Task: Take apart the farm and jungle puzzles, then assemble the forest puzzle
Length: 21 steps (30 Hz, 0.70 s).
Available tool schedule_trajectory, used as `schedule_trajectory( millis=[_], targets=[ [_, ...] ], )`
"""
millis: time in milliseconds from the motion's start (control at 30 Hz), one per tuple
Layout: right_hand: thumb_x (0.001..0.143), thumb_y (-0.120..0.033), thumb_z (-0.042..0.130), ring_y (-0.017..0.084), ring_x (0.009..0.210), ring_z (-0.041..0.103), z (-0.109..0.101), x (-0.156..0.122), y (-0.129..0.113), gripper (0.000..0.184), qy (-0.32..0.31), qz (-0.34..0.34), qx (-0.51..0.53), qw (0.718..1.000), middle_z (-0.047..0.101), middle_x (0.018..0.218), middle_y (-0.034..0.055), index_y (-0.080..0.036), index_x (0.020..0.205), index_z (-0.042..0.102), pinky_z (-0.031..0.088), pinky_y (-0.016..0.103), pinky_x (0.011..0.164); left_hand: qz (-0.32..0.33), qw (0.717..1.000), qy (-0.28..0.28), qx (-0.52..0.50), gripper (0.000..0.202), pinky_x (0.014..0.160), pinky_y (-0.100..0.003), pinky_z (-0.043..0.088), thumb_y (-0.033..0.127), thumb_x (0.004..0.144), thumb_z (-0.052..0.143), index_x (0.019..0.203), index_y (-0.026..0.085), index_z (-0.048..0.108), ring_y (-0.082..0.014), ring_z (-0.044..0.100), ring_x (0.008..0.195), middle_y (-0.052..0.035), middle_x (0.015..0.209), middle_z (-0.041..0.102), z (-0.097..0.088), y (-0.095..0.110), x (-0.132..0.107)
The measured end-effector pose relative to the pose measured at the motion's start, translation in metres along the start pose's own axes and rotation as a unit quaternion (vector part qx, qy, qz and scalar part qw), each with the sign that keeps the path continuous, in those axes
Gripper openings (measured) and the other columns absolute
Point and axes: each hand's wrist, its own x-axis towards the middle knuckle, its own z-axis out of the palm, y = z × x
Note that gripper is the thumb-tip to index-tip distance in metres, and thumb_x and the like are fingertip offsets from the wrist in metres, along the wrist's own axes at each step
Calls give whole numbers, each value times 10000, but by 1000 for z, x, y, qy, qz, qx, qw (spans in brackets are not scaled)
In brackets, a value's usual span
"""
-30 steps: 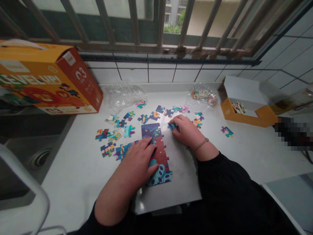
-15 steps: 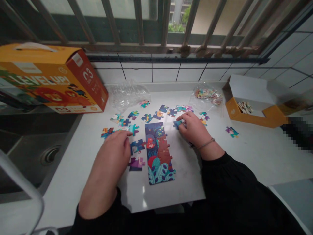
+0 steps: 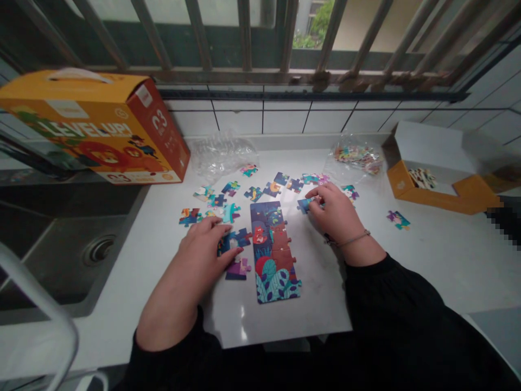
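My left hand (image 3: 199,252) rests low over loose jigsaw pieces left of the joined section, thumb apart from the stretched fingers. By its thumb lie a dark blue piece (image 3: 243,237) and a purple piece (image 3: 240,268); part of the pile is hidden under the hand. Thumb and fingers of my right hand (image 3: 336,214) are closed on a blue puzzle piece (image 3: 303,206), close to the counter. Between the hands lies a partly joined puzzle (image 3: 274,266), a tall strip with teal leaves at its lower end and knobs along its right edge.
Several loose pieces (image 3: 272,188) lie in an arc beyond the strip, with a lone piece (image 3: 399,219) far right. An orange carton (image 3: 97,127) and a sink (image 3: 97,250) are on the left. Clear plastic wrap (image 3: 222,157), a bag of pieces (image 3: 358,157) and an open box (image 3: 431,193) stand behind.
My left hand has opened, its thumb spreading out beside the dark blue piece. My right hand keeps the blue piece in nearly the same spot. The view has shifted slightly.
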Motion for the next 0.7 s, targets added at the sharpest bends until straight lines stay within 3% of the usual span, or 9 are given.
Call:
schedule_trajectory(
  millis=[200,700],
  targets=[
    [869,-131,626,294,968,679,0,0,0,184,-5,5,-6,1000,706,1003,109,-217,953,766,551,451,939,-10,999,-32,32,526,1235,-580,533,382,940,841,1437,224,776,-447,606,1483,-189,1605,636,4,3,-1],
    [882,-150,599,300,997,686,-2,0,-1,191,-5,12,-12,1000,732,1019,118,-223,946,763,553,454,938,4,1000,3,9,406,1191,-620,564,278,919,807,1322,225,794,-433,647,1422,-192,1530,682,8,2,-2]
  ],
)
